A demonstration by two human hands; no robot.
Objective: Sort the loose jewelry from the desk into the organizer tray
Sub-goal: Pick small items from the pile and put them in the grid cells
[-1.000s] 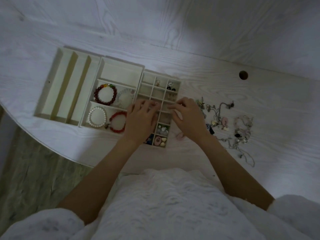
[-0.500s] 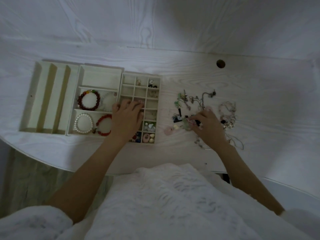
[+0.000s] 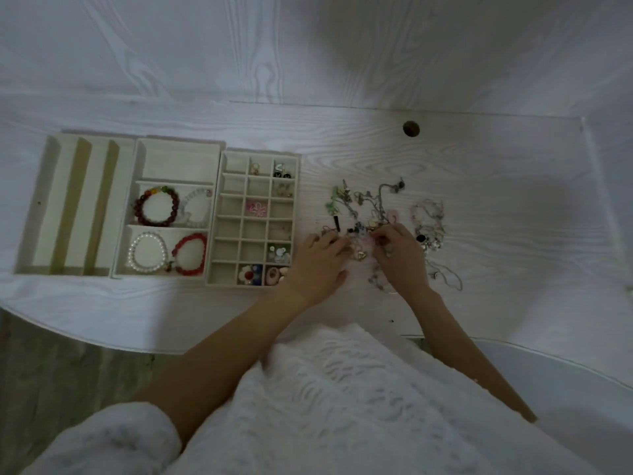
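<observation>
Fingers of the left hand [image 3: 320, 260] curl at the near-left edge of the jewelry pile [image 3: 375, 221], their tips touching small pieces there; whether they pinch anything I cannot tell. Left of the pile, well apart from it across bare table [image 3: 496, 234], sits the organizer tray [image 3: 219, 214]: long slots on its far left, four bead bracelets [image 3: 156, 205] in the middle section, and a grid of small cells [image 3: 255, 221] on the side nearest the pile, a few already holding small pieces. Just right of the left hand, the right hand [image 3: 399, 255] has its fingers bent down into the near edge of the same pile, seemingly working at a small pinkish piece, though the grip is too blurred to judge. Both hands meet at the pile's near side, so the jewelry lies directly beyond and under the fingertips. The pile is a tangle stretched mainly across, left to right, with chains trailing off its near-right end; no single piece's direction can be read. The left hand is nearer the tray, so it probably suits the carry to the grid.
</observation>
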